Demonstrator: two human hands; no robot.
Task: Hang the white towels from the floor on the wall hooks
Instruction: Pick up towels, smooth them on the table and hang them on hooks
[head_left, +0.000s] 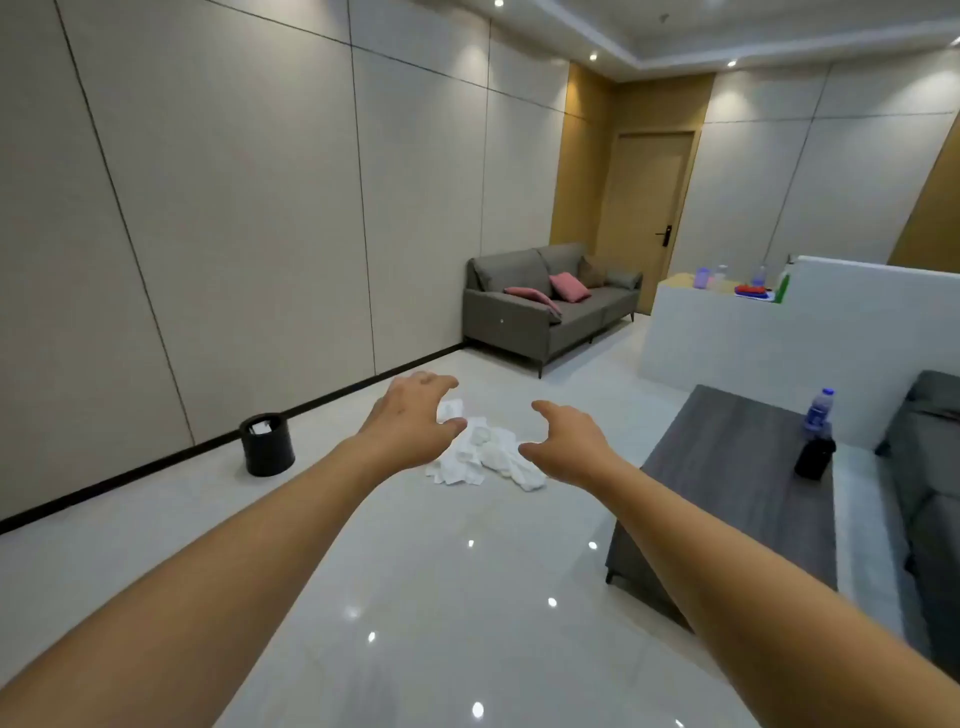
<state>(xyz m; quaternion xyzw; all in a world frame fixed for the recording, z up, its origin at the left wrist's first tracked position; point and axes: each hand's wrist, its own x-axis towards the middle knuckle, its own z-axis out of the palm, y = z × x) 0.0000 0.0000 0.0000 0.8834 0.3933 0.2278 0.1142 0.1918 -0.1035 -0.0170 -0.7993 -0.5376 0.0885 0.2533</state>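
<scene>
A crumpled heap of white towels (483, 452) lies on the glossy pale floor in the middle of the room. Both my arms stretch out in front of me toward it. My left hand (410, 421) hovers on the heap's left side, fingers spread and loosely bent, holding nothing. My right hand (566, 441) is on the heap's right side, thumb and fingers apart, also empty. Both hands overlap the edges of the heap in view; I cannot tell whether they touch it. No wall hooks are in view.
A small black bin (266, 444) stands by the panelled left wall. A dark grey low table (727, 493) with a water bottle (818, 410) sits to the right. A grey sofa (545, 306) with pink cushions is at the back, beside a white counter (727, 332).
</scene>
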